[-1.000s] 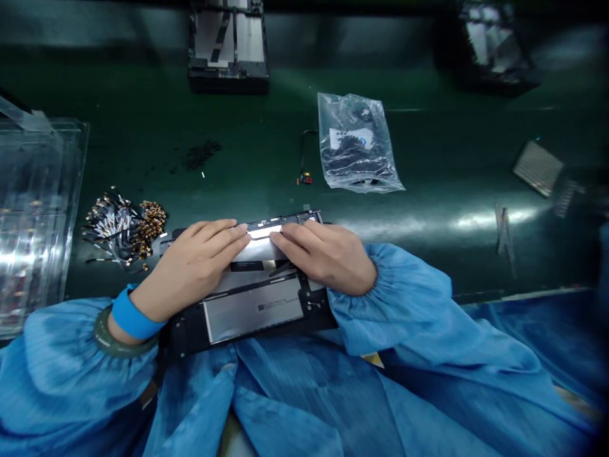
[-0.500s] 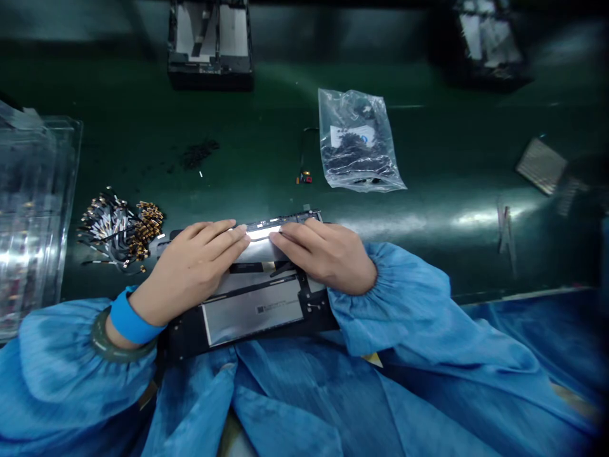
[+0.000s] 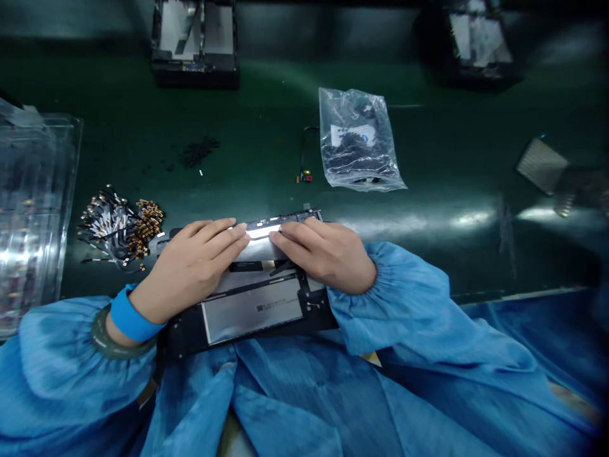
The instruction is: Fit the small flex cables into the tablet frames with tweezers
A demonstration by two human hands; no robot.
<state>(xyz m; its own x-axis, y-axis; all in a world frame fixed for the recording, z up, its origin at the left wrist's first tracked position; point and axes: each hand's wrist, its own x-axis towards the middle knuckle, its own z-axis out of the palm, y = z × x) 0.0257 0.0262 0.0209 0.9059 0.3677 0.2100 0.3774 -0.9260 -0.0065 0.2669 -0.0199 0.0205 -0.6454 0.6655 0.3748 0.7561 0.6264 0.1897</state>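
Note:
In front of my body lies an opened flat device, like a tablet (image 3: 257, 311), with silver plates in a black frame. Along its far edge runs a raised silver-and-black strip (image 3: 261, 233) that catches the light. My left hand (image 3: 197, 263) has its fingers pressed together on the left part of this strip. My right hand (image 3: 323, 254) bends its fingers onto the strip's right part. The two sets of fingertips are a short gap apart. Both thumbs and the undersides of the fingers are mostly hidden.
Left of the device sits a heap of small flex cables (image 3: 121, 228). Tiny black parts (image 3: 200, 152) lie beyond it. A clear bag (image 3: 359, 143) of black parts and a thin cable (image 3: 304, 174) are farther back. Clear trays (image 3: 38, 216) stand left; two black bins (image 3: 197, 76) (image 3: 485, 70) stand behind.
Both black bins at the back have shifted a little to the left. My hands and the device have stayed in nearly the same place.

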